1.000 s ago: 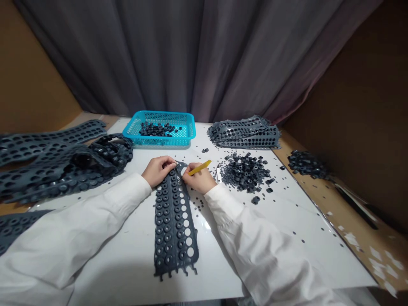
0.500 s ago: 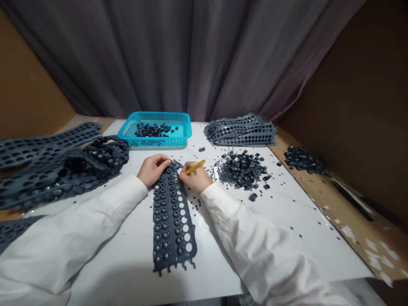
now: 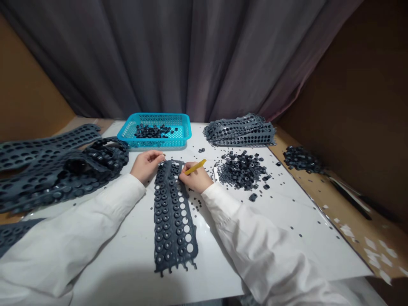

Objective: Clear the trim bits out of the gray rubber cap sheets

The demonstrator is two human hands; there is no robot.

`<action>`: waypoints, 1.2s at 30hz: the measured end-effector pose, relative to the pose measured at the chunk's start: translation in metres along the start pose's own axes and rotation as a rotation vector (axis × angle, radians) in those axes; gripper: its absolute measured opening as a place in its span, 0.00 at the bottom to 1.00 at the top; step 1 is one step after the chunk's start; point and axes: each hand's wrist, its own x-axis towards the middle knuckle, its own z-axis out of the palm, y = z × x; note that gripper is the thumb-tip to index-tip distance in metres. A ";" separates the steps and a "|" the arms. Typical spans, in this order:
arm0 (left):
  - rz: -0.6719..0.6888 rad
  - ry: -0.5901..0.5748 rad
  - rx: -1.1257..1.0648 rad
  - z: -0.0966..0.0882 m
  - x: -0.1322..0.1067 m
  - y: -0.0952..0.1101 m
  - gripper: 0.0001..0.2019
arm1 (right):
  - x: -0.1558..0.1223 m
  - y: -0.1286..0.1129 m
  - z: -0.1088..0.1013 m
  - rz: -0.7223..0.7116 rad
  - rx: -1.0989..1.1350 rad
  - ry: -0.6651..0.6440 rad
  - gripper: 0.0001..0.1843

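Observation:
A dark grey rubber sheet [image 3: 172, 221] lies lengthwise on the white table in front of me, with rows of ring-shaped parts in it. Along its right side runs a column of open round holes, white from the table beneath. My right hand [image 3: 195, 177] is closed around a slim yellow-handled tool [image 3: 195, 166] at the sheet's upper right edge; the tool's working end is hidden. At the sheet's top left corner is my left hand [image 3: 147, 166], thumb and fingers pinched together. A tiny dark bit shows at its fingertips, too small to name.
A blue basket [image 3: 154, 142] holding small black parts stands at the back. Punched rubber sheets [image 3: 240, 131] are stacked behind right, and more sheets [image 3: 57, 170] lie left. A heap of black pieces [image 3: 244, 170] sits right of my hand, with small discs scattered around it.
My left hand has moved slightly left, off the top of the sheet, uncovering its upper rows. The sheet lies straighter at its far end. My right hand has barely moved.

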 end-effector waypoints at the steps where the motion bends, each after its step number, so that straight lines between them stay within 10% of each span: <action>1: -0.031 -0.030 -0.032 0.001 -0.002 0.001 0.14 | 0.000 0.000 -0.001 -0.003 -0.001 0.001 0.08; 20: -0.483 -0.386 -0.748 0.014 -0.036 0.054 0.19 | -0.022 -0.049 -0.051 -0.321 0.393 0.236 0.13; 36: -0.459 -0.369 -0.574 0.020 -0.063 0.072 0.20 | -0.039 -0.067 -0.040 -0.377 0.545 0.201 0.21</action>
